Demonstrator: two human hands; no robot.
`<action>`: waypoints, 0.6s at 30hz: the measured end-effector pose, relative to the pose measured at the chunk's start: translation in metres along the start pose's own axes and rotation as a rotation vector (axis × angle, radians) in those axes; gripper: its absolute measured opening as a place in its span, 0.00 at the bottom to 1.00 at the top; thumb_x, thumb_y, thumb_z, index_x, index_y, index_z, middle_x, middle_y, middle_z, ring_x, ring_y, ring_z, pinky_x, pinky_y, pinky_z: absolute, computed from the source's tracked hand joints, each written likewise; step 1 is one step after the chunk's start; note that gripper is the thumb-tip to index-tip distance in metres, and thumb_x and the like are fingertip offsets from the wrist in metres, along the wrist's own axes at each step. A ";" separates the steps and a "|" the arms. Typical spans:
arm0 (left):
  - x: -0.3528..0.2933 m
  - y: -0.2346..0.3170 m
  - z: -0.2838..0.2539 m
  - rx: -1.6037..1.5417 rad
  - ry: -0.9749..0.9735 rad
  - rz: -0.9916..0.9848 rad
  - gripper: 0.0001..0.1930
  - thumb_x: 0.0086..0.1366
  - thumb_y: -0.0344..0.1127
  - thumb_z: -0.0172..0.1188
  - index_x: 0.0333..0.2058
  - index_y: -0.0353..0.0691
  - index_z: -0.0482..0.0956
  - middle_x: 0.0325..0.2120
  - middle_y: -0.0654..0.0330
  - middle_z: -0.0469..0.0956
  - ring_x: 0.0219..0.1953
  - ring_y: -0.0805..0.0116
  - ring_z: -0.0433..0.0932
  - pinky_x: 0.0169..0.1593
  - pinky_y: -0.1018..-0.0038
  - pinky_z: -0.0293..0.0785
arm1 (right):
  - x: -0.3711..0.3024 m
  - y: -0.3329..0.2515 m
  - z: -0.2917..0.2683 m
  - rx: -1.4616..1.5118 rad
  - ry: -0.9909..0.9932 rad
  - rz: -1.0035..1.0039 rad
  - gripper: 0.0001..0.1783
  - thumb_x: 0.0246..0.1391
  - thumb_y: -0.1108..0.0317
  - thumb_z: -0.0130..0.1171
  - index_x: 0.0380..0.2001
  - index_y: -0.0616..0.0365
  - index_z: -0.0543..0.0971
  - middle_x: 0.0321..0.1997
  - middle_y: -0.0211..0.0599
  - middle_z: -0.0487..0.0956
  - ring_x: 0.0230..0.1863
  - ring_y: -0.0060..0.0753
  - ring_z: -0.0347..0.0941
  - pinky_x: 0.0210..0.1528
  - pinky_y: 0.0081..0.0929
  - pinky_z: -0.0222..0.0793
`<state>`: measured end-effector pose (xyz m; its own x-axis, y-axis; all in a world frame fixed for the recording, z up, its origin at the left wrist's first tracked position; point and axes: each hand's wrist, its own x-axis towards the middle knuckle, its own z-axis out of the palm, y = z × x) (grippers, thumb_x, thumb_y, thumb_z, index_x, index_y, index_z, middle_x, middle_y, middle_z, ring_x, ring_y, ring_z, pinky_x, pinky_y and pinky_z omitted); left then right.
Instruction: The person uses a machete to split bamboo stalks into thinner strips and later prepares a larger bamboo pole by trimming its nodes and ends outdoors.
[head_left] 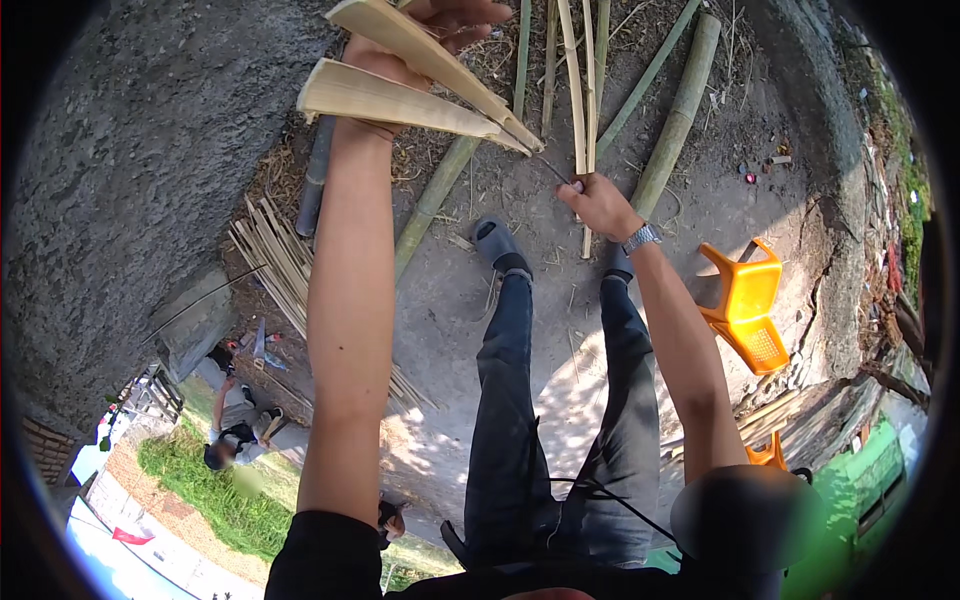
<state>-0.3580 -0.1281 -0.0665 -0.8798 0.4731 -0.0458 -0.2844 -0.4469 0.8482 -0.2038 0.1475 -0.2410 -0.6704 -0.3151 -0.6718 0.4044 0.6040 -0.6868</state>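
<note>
A length of bamboo, split into two pale halves (400, 103), spreads in a V toward the upper left and meets at a point in front of me. My left hand (382, 64) reaches up between the halves, its fingers curled past the upper one and partly hidden by it. My right hand (605, 208), with a metal watch (641, 238) on the wrist, is closed round the handle of a knife. The knife's thin dark blade (558, 171) runs to the joined end of the split. Pale bamboo strips (574, 80) lie just beyond my right hand.
Green bamboo poles (680, 120) lie on the ground ahead. Cut strips (275, 265) are piled at left beside a rough grey slope (150, 150). An orange plastic chair (750, 295) lies at right. Another person (240, 430) is at lower left. My feet wear grey slippers (495, 245).
</note>
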 end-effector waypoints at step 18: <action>-0.028 -0.018 -0.006 -0.036 0.234 0.150 0.37 0.73 0.70 0.27 0.16 0.47 0.62 0.13 0.66 0.59 0.20 0.67 0.58 0.37 0.67 0.58 | -0.001 -0.045 0.039 0.073 0.060 0.246 0.32 0.54 0.44 0.57 0.30 0.70 0.83 0.35 0.65 0.83 0.44 0.62 0.81 0.51 0.47 0.74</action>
<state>-0.3310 -0.1381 -0.0838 -0.9759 0.2134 -0.0447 -0.1536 -0.5275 0.8356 -0.1969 0.0919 -0.2201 -0.5811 -0.1204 -0.8049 0.6022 0.6015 -0.5248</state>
